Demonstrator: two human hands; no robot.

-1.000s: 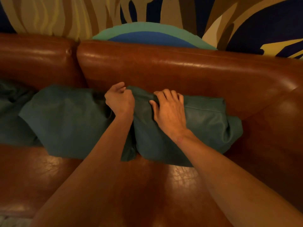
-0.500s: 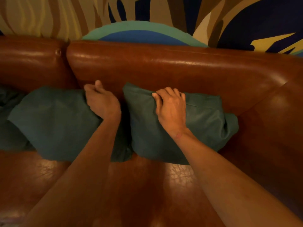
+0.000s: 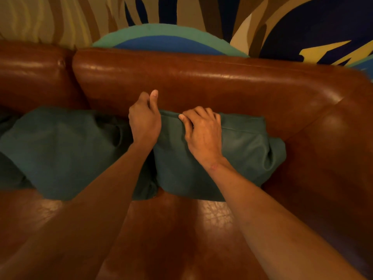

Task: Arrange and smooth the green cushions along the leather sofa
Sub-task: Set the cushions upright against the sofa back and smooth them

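Nearest, at six o'clock, the brown sofa seat [image 3: 214, 219] fills the bottom of the view. The left forearm [image 3: 105, 188] and right forearm [image 3: 262, 209] reach over it toward twelve.

Beyond the seat, two green cushions lean against the backrest [image 3: 201, 83]. The left cushion [image 3: 60, 150] spreads toward nine o'clock. The right cushion [image 3: 248, 146] spreads toward three, its far corner bunched near the sofa arm [image 3: 333, 148]. The two meet under the left forearm. A darker third cushion [image 3: 8, 174] shows at the nine o'clock edge.

The right hand [image 3: 202, 136] lies on the top edge of the right cushion, fingers curled over the seam and gripping the fabric. The left hand [image 3: 144, 122] sits at the gap between the two cushions, with its fingers folded out of sight and its thumb raised in front of the backrest. Whether it holds cloth I cannot tell.

The step in hand looks like seating the right cushion square. To do it well:
- Lift by the top seam rather than drag.
- Draw the edge level along the backrest.
- Free the bunched corner toward three o'clock.
- Flatten the palm and sweep outward from the centre so creases run off.

Farthest, at twelve, a painted wall [image 3: 169, 37] rises behind.
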